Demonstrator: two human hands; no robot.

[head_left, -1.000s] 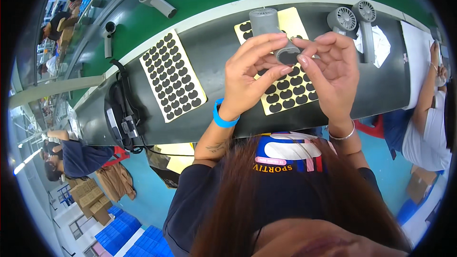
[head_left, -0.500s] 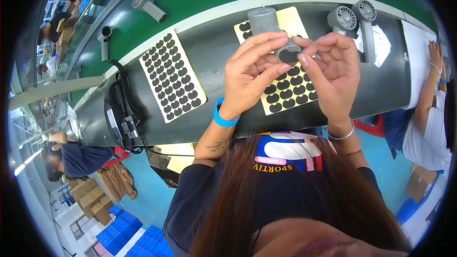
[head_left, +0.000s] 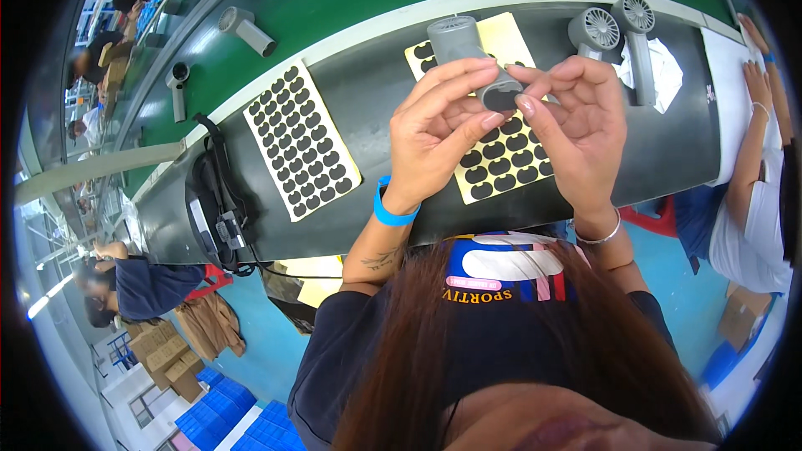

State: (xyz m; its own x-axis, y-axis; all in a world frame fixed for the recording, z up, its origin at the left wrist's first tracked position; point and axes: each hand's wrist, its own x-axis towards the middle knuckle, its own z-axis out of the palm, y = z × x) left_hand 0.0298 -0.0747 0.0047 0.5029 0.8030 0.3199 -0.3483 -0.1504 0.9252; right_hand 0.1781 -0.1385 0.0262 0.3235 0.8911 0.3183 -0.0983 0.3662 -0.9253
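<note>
My left hand is closed around a grey handheld fan, whose handle end is turned toward me. A dark oval sticker covers most of that end face. My right hand is closed in a pinch at the sticker's right edge, with the thumb tip against it. Its other fingers are curled beside the handle. Below the hands lies a pale yellow sheet with rows of black stickers, partly hidden by the fan and hands. A second such sheet lies to the left.
Two grey fans rest at the right near white crumpled paper. More fans lie on the green belt. A black strapped device occupies the table's left end. Another person's hand is at far right.
The fans on the green belt have shifted left. My hands have moved slightly left with the held fan, keeping the same grip, and the right thumb stays at the sticker's edge.
</note>
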